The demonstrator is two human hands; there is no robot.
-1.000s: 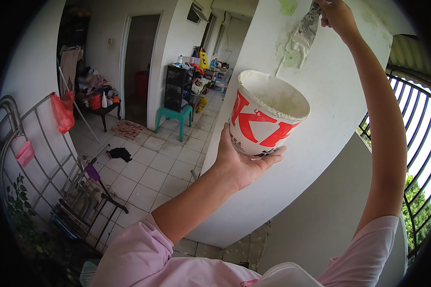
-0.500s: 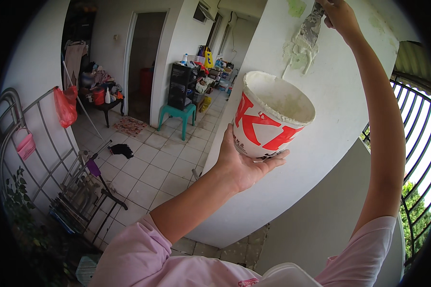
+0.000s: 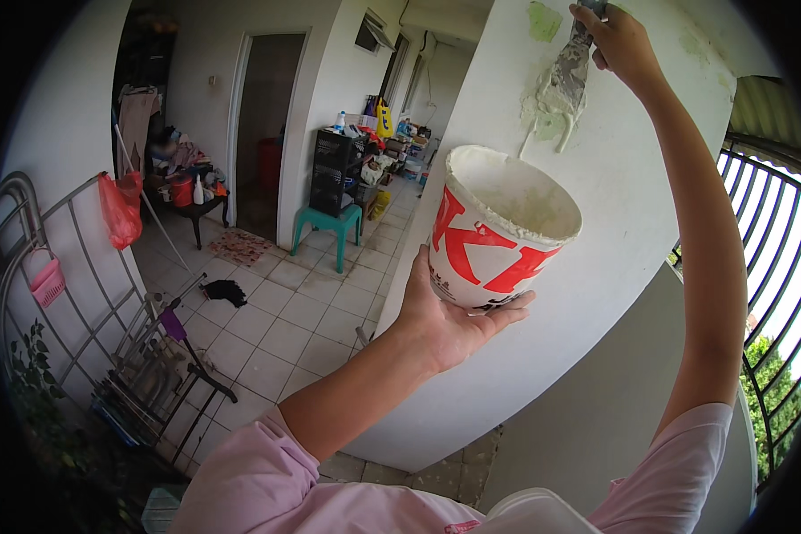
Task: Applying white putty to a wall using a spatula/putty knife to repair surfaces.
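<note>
My left hand cups a white paper bucket with red lettering from below and the side. The bucket is tilted a little, and pale paste coats its rim and inner wall. Higher up, my right hand is closed around the handle of a putty knife. Its grey, paste-smeared blade lies against the white wall. Wet putty is spread around the blade, with drips running down over a greenish bare spot. Another green bare patch shows just left of the knife.
A teal stool carries black crates. Left stand a metal frame with a red bag, and a cluttered low table. A dark cloth lies on the tiled floor. Window bars line the right.
My right hand and the putty knife have shifted slightly left and downward, the blade still on the putty. The bucket sits slightly lower and further left in view, still in my left hand.
</note>
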